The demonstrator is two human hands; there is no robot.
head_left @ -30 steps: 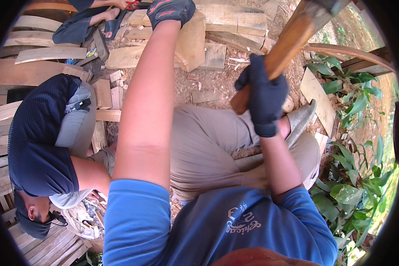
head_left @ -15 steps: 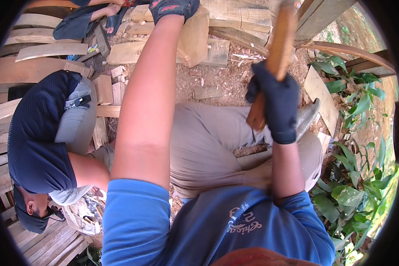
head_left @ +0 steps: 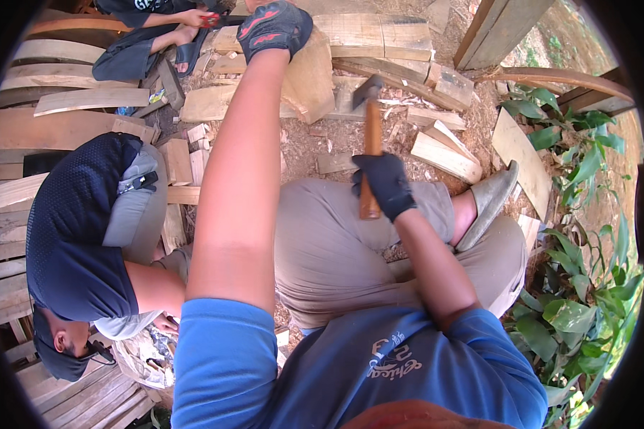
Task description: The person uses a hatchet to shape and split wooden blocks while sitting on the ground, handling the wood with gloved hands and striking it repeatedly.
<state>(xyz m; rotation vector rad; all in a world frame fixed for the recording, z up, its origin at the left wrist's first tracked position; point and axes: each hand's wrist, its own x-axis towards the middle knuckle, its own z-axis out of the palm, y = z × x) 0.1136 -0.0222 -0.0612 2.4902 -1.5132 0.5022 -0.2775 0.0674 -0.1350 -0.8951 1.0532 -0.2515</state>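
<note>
My right hand point(head_left: 385, 184), in a black glove, is wrapped round the wooden handle of a hatchet point(head_left: 373, 136). Its dark metal head points away from me, above the chip-strewn ground. Far out in front, my left hand point(head_left: 275, 32) wears a dark glove with red marks and grips the upper part of a pale wooden block point(head_left: 311, 82). The glove's back hides most of those fingers. The block's lower end overlaps a timber point(head_left: 345, 96) lying behind it. A gap separates the hatchet head from the block.
Split wood pieces point(head_left: 447, 154) lie beyond my right foot, near a thin board point(head_left: 522, 161) and green plants point(head_left: 565, 314). One person point(head_left: 79, 229) crouches close on my left; another point(head_left: 139, 43) sits at the far left. Curved planks point(head_left: 57, 129) line the left side.
My right hand has come left and lower with the hatchet, whose head now shows. The left hand stays at the block, and the view has shifted slightly.
</note>
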